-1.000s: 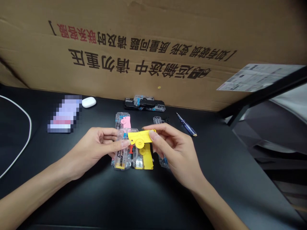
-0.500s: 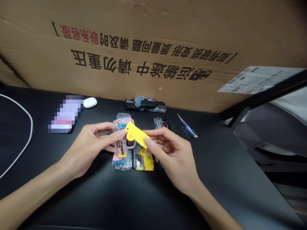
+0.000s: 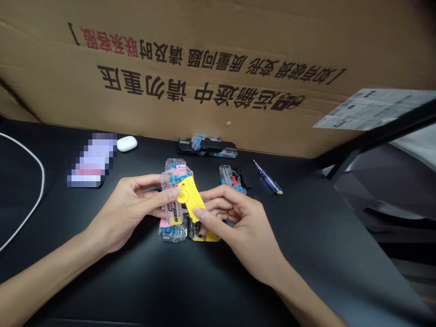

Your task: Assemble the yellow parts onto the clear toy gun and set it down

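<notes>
My left hand (image 3: 136, 204) grips a small toy water gun (image 3: 175, 211) by its clear plastic body, thumb on the near face. Its yellow folding handle (image 3: 195, 200) slants down and to the right. My right hand (image 3: 235, 218) pinches the lower end of that handle between thumb and fingers. Beneath lie a pink-and-clear water gun (image 3: 174, 232) and another yellow-and-clear one (image 3: 211, 236), both partly covered by the held gun and my hands. A clear water gun with a red trigger (image 3: 233, 178) rests just beyond my right hand.
Black water guns (image 3: 207, 146) are stacked against a large cardboard box (image 3: 204, 118). A screwdriver (image 3: 268, 177) lies at the right. At the left are a phone (image 3: 91, 161), a white earphone case (image 3: 127, 144) and a white cable (image 3: 42, 181) on the black table (image 3: 163, 286).
The yellow handle has swung downward, its lower end moving down and left with my right hand. My left hand keeps its hold on the clear body. The view has shifted slightly.
</notes>
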`<state>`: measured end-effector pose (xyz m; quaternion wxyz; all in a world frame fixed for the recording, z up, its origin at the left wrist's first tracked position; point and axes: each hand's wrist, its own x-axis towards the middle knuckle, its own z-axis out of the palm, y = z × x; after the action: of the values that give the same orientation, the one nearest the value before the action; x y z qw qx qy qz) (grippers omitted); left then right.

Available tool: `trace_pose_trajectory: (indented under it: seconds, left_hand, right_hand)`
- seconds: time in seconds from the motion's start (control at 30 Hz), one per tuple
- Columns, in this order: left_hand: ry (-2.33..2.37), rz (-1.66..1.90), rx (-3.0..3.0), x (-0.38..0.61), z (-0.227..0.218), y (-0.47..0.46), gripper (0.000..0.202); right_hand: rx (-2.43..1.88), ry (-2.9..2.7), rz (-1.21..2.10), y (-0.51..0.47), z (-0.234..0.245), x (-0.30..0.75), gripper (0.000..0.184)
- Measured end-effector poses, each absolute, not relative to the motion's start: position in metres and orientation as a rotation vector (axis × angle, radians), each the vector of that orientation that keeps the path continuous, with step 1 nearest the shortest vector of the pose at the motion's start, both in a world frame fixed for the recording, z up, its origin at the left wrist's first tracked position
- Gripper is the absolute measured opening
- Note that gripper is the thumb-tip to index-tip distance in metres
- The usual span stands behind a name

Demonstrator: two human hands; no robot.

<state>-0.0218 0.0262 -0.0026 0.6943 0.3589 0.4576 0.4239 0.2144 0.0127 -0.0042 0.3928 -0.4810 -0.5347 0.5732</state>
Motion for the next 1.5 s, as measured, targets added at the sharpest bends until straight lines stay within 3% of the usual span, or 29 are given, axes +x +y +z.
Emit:
trace_pose_trajectory:
  seconds: [0.23,0.47,0.6,0.8,1.2,1.5]
  left_hand:
    - [0.94,0.929,0.837,-0.018,-0.003,0.025,0.054]
    - [0.979,0.648,1.06,-0.029,0.004,0.026,0.067]
    - [0.942,0.603,1.083,-0.032,0.005,0.027,0.062]
    - [0.99,0.716,1.034,-0.032,0.007,0.028,0.038]
    - [1.011,0.965,0.894,-0.024,0.003,0.028,0.031]
    - [0.99,1.057,0.809,-0.011,-0.001,0.021,0.031]
  right_hand:
    - [-1.164,-1.293,1.412,0.017,-0.001,0.216,0.031]
    - [-1.247,-1.358,0.977,0.025,-0.002,0.223,0.016]
    - [-1.234,-1.43,0.935,0.026,-0.001,0.226,0.013]
    - [-1.239,-1.471,0.932,0.026,0.001,0.225,0.012]
    - [-1.242,-1.397,1.103,0.021,-0.006,0.22,0.022]
    - [-1.29,-1.503,0.901,0.013,-0.012,0.218,0.02]
